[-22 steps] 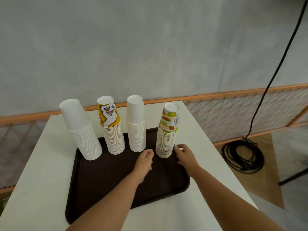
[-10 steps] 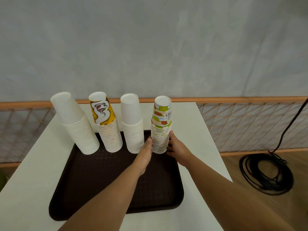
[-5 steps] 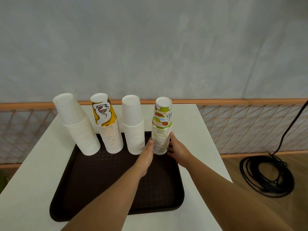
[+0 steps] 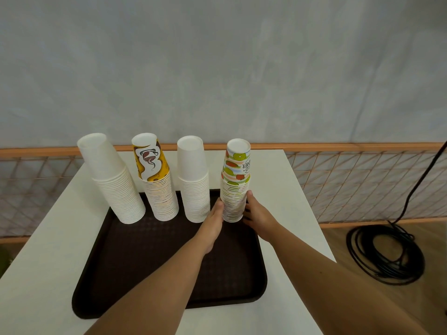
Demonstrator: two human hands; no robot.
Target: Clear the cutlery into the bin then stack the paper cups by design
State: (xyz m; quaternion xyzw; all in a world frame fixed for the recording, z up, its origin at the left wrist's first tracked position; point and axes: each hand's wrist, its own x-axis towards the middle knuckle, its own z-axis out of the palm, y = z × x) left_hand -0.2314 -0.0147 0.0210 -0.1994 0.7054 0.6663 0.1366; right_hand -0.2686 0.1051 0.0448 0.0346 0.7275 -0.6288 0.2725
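Note:
Four upside-down stacks of paper cups stand in a row along the far edge of a dark brown tray (image 4: 145, 252): a wide plain white stack (image 4: 116, 189), a yellow coffee-print stack (image 4: 159, 192), a narrower plain white stack (image 4: 194, 189) and a fruit-print stack (image 4: 235, 180) at the right. My left hand (image 4: 214, 221) presses its straight fingers against the left side of the fruit-print stack's base. On the other side my right hand (image 4: 257, 215) holds that base, thumb pointing up along it. No cutlery or bin is in view.
The tray lies on a white table (image 4: 43, 250) whose far edge meets an orange mesh railing (image 4: 362, 184) and a grey wall. A coiled black cable (image 4: 384, 255) lies on the wooden floor to the right.
Both hands came in from beside the fruit-print stack and took its base between them. The stack moved back into line with the other stacks. Over the last half second nothing moved.

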